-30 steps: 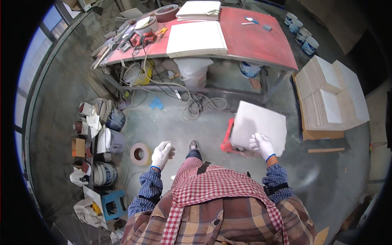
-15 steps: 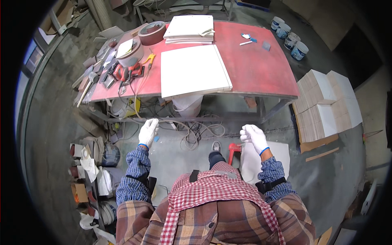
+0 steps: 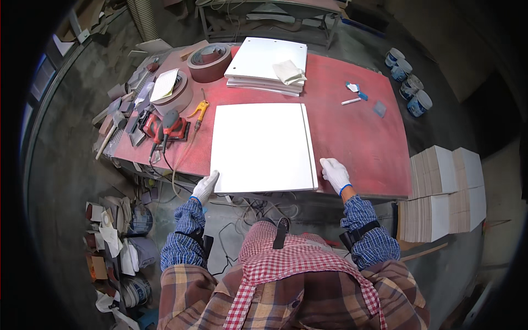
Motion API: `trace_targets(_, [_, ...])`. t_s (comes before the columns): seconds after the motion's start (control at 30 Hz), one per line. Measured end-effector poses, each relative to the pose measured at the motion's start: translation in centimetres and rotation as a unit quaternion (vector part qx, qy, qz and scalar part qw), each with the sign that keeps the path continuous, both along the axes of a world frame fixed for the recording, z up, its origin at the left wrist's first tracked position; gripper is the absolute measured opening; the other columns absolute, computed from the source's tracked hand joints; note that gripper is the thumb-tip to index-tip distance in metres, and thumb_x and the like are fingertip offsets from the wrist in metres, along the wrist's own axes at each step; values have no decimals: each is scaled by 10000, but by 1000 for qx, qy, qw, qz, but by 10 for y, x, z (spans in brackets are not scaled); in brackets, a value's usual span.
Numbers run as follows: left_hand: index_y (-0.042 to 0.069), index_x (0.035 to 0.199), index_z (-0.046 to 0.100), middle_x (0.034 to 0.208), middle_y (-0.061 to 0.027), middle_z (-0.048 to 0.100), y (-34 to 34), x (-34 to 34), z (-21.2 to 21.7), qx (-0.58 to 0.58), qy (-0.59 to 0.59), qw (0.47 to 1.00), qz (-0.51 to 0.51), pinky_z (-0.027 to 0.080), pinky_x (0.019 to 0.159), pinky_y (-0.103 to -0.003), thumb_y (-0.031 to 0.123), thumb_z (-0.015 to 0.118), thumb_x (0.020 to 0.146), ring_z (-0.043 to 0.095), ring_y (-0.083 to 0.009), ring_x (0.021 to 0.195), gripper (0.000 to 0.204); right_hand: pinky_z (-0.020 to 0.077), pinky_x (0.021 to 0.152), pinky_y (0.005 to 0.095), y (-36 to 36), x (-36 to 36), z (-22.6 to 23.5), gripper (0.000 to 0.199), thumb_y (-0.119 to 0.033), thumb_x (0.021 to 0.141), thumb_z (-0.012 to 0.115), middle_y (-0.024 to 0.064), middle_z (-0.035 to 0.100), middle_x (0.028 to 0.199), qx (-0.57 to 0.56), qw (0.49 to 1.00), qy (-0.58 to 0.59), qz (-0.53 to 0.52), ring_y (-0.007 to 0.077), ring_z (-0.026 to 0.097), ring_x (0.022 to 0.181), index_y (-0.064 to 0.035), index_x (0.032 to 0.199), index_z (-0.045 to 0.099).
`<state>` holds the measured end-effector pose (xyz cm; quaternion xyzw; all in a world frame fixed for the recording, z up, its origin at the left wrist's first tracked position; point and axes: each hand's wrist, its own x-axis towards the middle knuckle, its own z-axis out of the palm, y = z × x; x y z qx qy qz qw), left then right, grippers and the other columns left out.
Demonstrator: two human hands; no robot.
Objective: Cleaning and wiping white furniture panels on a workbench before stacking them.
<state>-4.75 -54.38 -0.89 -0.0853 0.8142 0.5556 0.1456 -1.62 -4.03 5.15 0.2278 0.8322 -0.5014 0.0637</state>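
Observation:
A square white panel [image 3: 263,146] lies on the near part of the red-topped table [image 3: 360,137], its front edge at the table's front edge. A thin dark line runs along its right side. My left hand [image 3: 205,187], in a white glove, is at the panel's near left corner, fingers curled against the edge. Just off the right edge is my right hand [image 3: 335,173], also gloved, its fingers drawn together with nothing visible in them. Behind the panel stands a stack of white panels [image 3: 267,59] with a crumpled white cloth [image 3: 289,72] on top.
Left on the table are a red sander [image 3: 168,127], a yellow air gun [image 3: 200,110], a mallet [image 3: 113,132] and abrasive rolls [image 3: 209,63]. A white marker [image 3: 350,101] lies at right. Stacked boards [image 3: 440,192] and several buckets [image 3: 419,104] stand on the floor at right; hoses and cables hang below the table.
I have moved closer to the table. Both hands have come forward, from in front of the table to the sides of the near white panel, the left reaching its corner.

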Motion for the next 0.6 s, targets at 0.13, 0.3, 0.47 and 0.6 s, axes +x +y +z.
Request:
trace_targets(0.13, [-142, 1299, 600, 1144, -154, 688, -5, -13, -6, 101, -162, 979, 75, 499, 891, -339, 686, 630, 916, 626, -229, 1007, 913, 529, 740, 335, -17, -57, -8, 501, -464, 966, 641, 80, 692, 892, 71, 996, 37, 40, 165, 639, 785, -8, 1167, 692])
trace_targets(0.3, [-136, 1337, 591, 1255, -191, 684, -4, 1, -21, 80, -121, 985, 96, 472, 974, -325, 697, 572, 941, 634, -237, 1124, 922, 473, 1023, 411, -51, -88, 17, 621, -573, 939, 591, 209, 716, 1224, 122, 991, -39, 25, 344, 653, 1189, -40, 1240, 694])
trace_targets(0.47, [-63, 1375, 594, 1294, -266, 664, 42, 20, 20, -36, -173, 982, 70, 446, 1045, -375, 759, 502, 919, 622, -345, 1228, 944, 505, 977, 433, -32, -94, 5, 590, -521, 918, 630, 207, 726, 1168, 164, 983, -84, 12, 357, 685, 1115, -35, 1251, 668])
trace_targets(0.6, [-19, 1396, 590, 1301, -288, 654, 68, 61, 45, -67, -195, 976, 75, 449, 1055, -407, 794, 507, 885, 620, -387, 1237, 963, 517, 966, 428, -22, -90, 18, 576, -477, 903, 671, 192, 734, 1143, 168, 981, -95, 31, 345, 698, 1084, -26, 1262, 656])
